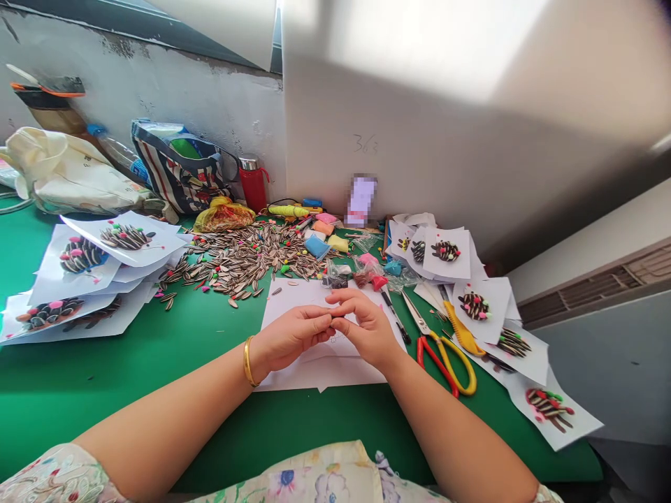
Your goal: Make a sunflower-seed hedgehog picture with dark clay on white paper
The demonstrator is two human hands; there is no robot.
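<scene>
My left hand (293, 337), with a gold bangle at the wrist, meets my right hand (370, 332) over a sheet of white paper (314, 374). The thumbs and fingertips of both are pinched together around something tiny and dark that I cannot make out. Under the fingers a faint line drawing (335, 340) shows partly on the sheet. Just beyond the hands lie small bags of coloured modelling clay (370, 269) and a heap of striped sunflower seeds (251, 255). A black pen (394, 314) lies right of my right hand.
Scissors (440, 349) with red and yellow handles lie at the right, beside a yellow-handled tool (461, 325). Seed-decorated paper sheets (558, 412) are piled right, others (136, 258) left. A striped bag (178, 168), red flask (252, 183) and phone (361, 199) stand by the wall.
</scene>
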